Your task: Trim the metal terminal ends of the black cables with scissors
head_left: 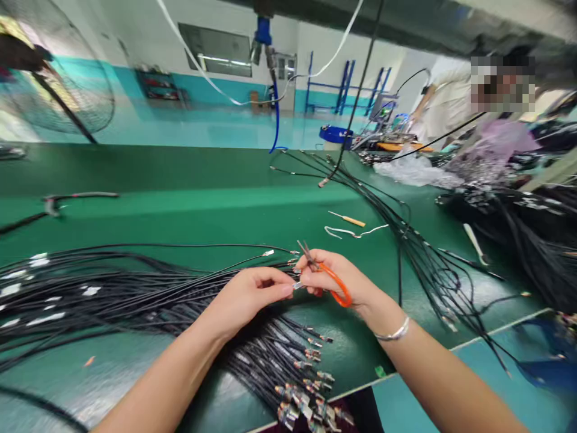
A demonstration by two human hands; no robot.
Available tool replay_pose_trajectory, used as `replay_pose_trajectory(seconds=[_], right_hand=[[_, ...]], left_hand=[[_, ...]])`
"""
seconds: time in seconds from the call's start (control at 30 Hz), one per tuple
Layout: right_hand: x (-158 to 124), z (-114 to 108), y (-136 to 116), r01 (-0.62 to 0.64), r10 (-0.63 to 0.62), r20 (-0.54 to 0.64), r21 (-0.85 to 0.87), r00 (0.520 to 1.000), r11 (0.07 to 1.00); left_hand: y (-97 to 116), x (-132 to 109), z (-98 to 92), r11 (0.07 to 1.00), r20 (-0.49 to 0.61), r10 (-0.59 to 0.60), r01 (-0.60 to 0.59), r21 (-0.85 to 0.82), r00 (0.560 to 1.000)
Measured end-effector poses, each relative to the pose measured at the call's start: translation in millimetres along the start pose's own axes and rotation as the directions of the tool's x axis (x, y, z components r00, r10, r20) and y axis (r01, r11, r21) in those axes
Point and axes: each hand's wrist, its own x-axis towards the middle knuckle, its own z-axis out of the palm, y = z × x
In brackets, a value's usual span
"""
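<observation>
My right hand (338,276) is closed round small orange-handled scissors (336,282), their blades pointing up and away from me. Its thumb and forefinger also pinch one side of a small shiny cable connector (297,285). Thumb and fingers of my left hand (255,294) close on the connector's other side, so the two hands nearly touch. Beneath my left hand and forearm lies a thick bundle of black cables (180,276). Many cable ends with metal terminals (311,391) hang toward the table's front edge. Where the held connector's cable runs is hidden by my fingers.
On the green table (202,210) lie a yellow-handled pick (354,221), a white tie (356,233) and another black cable bundle (383,210). A black cord (360,96) and a blue air hose (276,114) hang overhead. A person (451,99) is behind plastic bags (419,168); a fan stands left.
</observation>
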Motion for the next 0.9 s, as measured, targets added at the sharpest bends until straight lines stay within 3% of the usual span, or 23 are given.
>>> replay_pose_trajectory(seconds=[0.17, 0.43, 0.9], right_hand=[[-3.6, -3.4, 2.1, -0.019, 0.019, 0.012, 0.015, 1.0, 1.0], [-4.2, -4.1, 5.8, 0.007, -0.009, 0.037, 0.044, 0.999, 0.999], [-5.1, -3.6, 2.4, 0.024, -0.022, -0.033, 0.062, 0.999, 0.998]], left_hand=[[-3.2, 2.6, 1.0, 0.988, 0.011, -0.008, 0.01, -0.154, 1.0], [-3.6, 0.2, 1.4, 0.984, 0.026, 0.031, -0.026, -0.174, 0.999], [3.4, -6.3, 5.6, 0.992, -0.031, 0.118, -0.117, 0.043, 0.993]])
